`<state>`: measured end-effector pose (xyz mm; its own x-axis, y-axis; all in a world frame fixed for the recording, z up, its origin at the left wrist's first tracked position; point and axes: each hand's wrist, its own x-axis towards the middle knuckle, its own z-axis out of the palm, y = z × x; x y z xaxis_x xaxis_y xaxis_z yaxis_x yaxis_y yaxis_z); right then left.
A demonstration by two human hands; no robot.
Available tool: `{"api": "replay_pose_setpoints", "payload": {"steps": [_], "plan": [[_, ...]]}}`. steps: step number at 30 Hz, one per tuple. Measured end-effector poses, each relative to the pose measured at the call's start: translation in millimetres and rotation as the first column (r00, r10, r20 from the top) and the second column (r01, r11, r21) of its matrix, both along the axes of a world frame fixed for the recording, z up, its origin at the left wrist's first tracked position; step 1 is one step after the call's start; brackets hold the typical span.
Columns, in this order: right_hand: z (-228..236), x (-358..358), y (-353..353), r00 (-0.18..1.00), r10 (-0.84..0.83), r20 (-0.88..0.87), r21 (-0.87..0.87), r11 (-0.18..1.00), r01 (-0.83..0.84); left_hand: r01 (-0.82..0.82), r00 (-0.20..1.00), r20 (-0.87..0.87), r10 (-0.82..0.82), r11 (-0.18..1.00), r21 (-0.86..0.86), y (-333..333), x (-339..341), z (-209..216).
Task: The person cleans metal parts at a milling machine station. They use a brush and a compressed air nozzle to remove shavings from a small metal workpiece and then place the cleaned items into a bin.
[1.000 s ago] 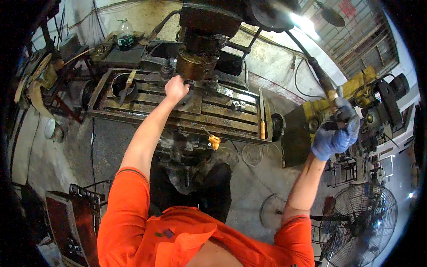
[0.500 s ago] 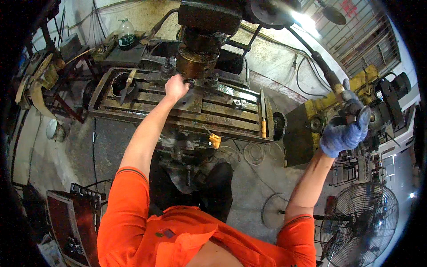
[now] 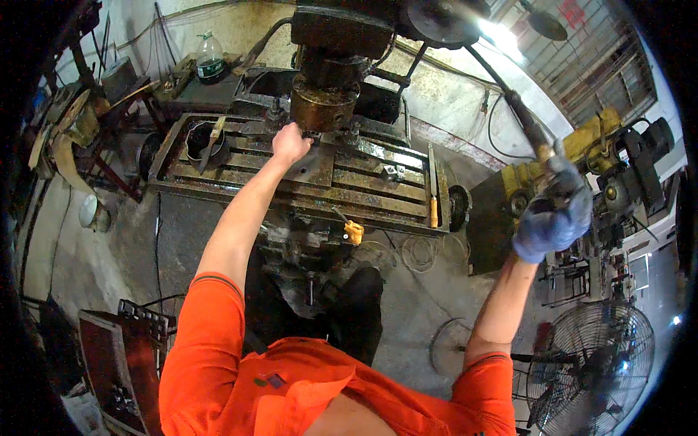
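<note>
Reaching toward eleven o'clock, the person's bare left hand [image 3: 291,145] sits just under the machine's rusty-brown spindle head [image 3: 325,100], above the slotted metal bench [image 3: 378,209]. Its fingers curl inward, lying close together; whatever they may pinch beneath the spindle head is hidden, so their grip cannot be told. Out at three o'clock, the right hand [image 3: 554,218], in a blue-grey glove, is raised at the lower end of a long lever [image 3: 520,109] that slants down from one o'clock toward two. The gloved fingers bend there, but blur makes it impossible to tell whether they close round it. On the bench, a dark pot [image 3: 195,149] with a brush [image 3: 217,131] across its mouth stands at ten o'clock; a small metal block [image 3: 392,173] lies between one and two, and a file [image 3: 434,202] with a yellow-orange handle lies along the bench's end near three. A yellow-handled tool [image 3: 354,232] shows at the near edge, close to the centre. A wire-caged fan [image 3: 625,349] stands at four o'clock, a clear bottle [image 3: 209,54] at eleven, beyond the bench.
</note>
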<state>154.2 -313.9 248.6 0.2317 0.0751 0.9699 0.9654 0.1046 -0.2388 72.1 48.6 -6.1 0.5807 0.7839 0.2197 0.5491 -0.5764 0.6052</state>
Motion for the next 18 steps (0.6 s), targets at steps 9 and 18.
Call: {"api": "replay_pose_setpoints", "payload": {"steps": [9, 18], "plan": [[-22, 6, 7, 0.958, 0.281, -0.06, 0.158, 0.95, -0.269, -0.021, 0.999, -0.042, 0.022, 1.0, 0.02, -2, 1, 1], [-24, 1, 5, 0.93, 0.329, -0.165, 0.229, 0.93, -0.288, 0.175, 0.971, 0.179, -0.156, 0.98, -0.095, -4, -38, 14]]}}
